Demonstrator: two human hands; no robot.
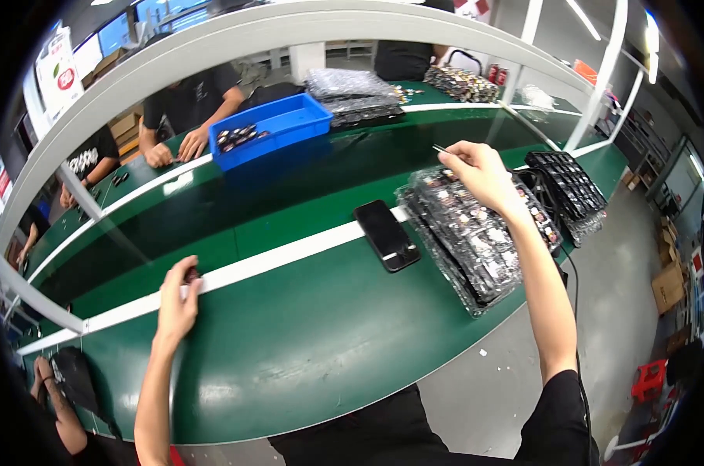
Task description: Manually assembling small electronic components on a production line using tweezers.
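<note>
My left hand (179,301) is closed around a small dark reddish part (191,275), above the white strip on the green worktable (282,334). To the right, my right hand (480,172) is raised over a stack of clear plastic trays (476,241), its fingers pinching a thin metal tool (440,148) whose tip points left. Small parts sit in the tray pockets. Between my hands, a black smartphone (387,237) lies across the white strip. Most of the tool is hidden in my fingers, so I cannot tell its exact kind.
Beyond the dark belt stands a blue bin (278,118) with dark parts at its left end. Bagged trays (350,92) are stacked behind it. Black trays (565,182) and a cable lie at right. A white frame (313,35) arches overhead. Co-workers' hands (177,150) work across the table.
</note>
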